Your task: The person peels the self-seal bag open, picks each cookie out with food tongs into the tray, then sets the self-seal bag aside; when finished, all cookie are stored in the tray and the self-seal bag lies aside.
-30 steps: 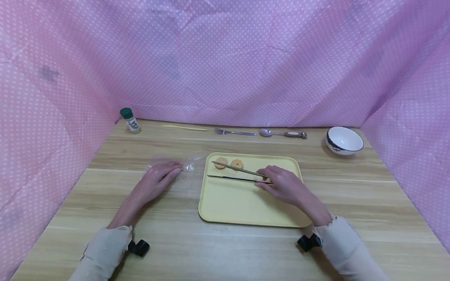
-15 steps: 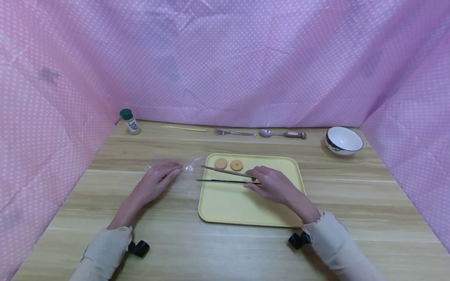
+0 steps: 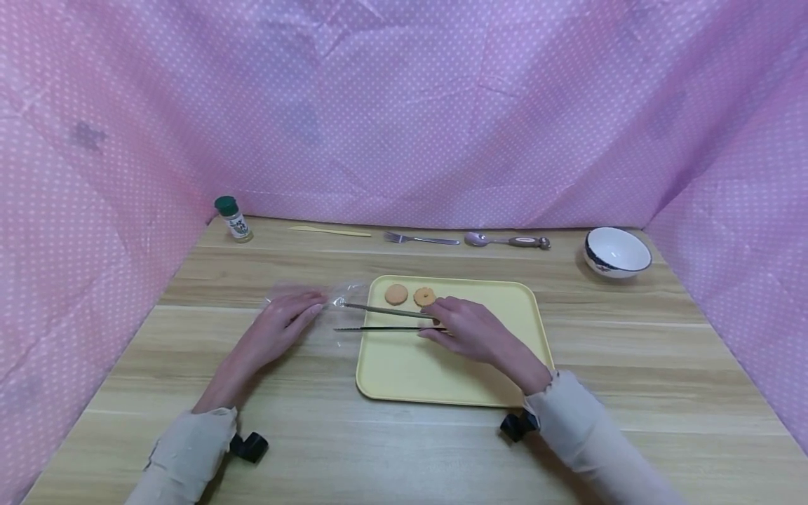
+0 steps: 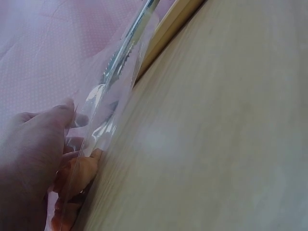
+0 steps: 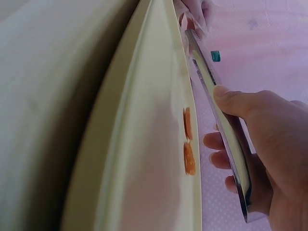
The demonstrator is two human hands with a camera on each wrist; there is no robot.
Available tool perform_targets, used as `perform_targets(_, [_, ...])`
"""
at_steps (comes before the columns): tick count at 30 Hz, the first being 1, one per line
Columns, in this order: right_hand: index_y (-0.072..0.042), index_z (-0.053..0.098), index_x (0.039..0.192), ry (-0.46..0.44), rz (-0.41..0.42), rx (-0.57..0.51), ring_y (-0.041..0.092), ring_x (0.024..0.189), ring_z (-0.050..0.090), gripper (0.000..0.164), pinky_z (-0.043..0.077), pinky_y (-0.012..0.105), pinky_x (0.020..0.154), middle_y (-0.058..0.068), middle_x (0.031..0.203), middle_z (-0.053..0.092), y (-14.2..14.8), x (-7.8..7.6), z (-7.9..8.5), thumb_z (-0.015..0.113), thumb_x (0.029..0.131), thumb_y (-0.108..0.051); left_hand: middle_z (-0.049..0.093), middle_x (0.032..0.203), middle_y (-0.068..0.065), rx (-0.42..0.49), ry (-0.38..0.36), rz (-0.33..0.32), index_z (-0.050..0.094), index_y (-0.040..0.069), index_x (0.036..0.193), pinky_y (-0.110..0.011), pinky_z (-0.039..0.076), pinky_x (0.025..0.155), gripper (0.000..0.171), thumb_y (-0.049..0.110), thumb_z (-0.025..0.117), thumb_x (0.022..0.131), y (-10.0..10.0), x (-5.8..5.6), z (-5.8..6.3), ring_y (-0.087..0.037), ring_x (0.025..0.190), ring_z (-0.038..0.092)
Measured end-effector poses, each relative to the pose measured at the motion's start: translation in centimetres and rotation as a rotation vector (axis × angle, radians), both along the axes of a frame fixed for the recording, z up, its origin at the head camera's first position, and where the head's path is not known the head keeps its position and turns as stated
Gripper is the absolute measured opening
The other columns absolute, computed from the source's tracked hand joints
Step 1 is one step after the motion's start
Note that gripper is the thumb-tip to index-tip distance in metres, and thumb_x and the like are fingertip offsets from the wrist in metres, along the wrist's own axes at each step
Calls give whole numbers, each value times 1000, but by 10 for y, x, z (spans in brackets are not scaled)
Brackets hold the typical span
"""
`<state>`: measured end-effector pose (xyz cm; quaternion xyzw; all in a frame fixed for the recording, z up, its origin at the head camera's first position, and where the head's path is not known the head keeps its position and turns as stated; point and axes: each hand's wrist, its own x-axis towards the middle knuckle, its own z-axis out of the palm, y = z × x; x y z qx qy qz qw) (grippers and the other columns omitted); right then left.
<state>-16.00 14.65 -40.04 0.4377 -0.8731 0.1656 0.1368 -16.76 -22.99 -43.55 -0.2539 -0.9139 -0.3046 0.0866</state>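
My left hand (image 3: 287, 324) holds a clear plastic bag (image 4: 98, 115) by its edge, left of the tray. Orange-brown pieces (image 4: 74, 178) show beside the left fingers in the left wrist view, blurred behind the plastic. My right hand (image 3: 470, 331) grips metal tongs (image 3: 391, 311) between thumb and fingers, over the tray. The tongs' arms are spread apart and point left; their toothed tips overlap the bag, with nothing visible between them. On the tray's far left part lie a round cookie (image 3: 395, 294) and a flower-shaped cookie (image 3: 424, 297) with a hole.
The yellow tray (image 3: 454, 382) lies mid-table. Along the back stand or lie a green-capped shaker (image 3: 234, 219), a pale yellow knife (image 3: 330, 231), a fork (image 3: 421, 239), a spoon (image 3: 507, 240) and a white bowl (image 3: 618, 251). A pink dotted curtain (image 3: 404, 112) surrounds the table.
My right hand has moved left with the tongs, their tips passing from over the cookies, beyond the tray's left edge, to the bag. The left hand and the cookies have stayed put.
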Motion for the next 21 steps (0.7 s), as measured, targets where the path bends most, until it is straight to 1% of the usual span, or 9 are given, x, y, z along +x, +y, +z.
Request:
perform_targets(5, [-4, 71, 112, -8, 10, 25, 12, 70, 55, 29, 51, 26, 59, 3, 90, 66, -13, -2, 1, 78, 95, -27, 64, 139, -13, -4, -3, -2, 70, 5, 133, -56, 39, 114, 34, 24, 53, 111, 0, 0, 0, -34, 133, 55])
perform_targets(9, [-5, 72, 110, -19, -5, 56, 12, 67, 52, 28, 49, 25, 57, 2, 87, 62, -23, -3, 1, 78, 96, -29, 64, 140, -14, -4, -5, -3, 69, 5, 134, -56, 39, 114, 34, 24, 54, 111, 0, 1, 0, -34, 134, 55])
perform_targets(16, [-6, 71, 109, -23, -19, 82, 14, 73, 58, 28, 52, 28, 59, 0, 88, 63, -39, -4, 0, 78, 96, -29, 64, 139, -15, -2, 4, -6, 69, 4, 134, -57, 40, 113, 34, 24, 54, 110, 1, 2, -1, -35, 133, 55])
perform_targets(21, [-7, 71, 108, -57, -44, 109, 15, 77, 62, 28, 55, 32, 62, -1, 92, 65, -48, -5, -2, 76, 97, -32, 65, 138, -14, 5, 15, -3, 70, 5, 133, -56, 41, 113, 33, 23, 55, 110, 0, 3, -2, -34, 133, 56])
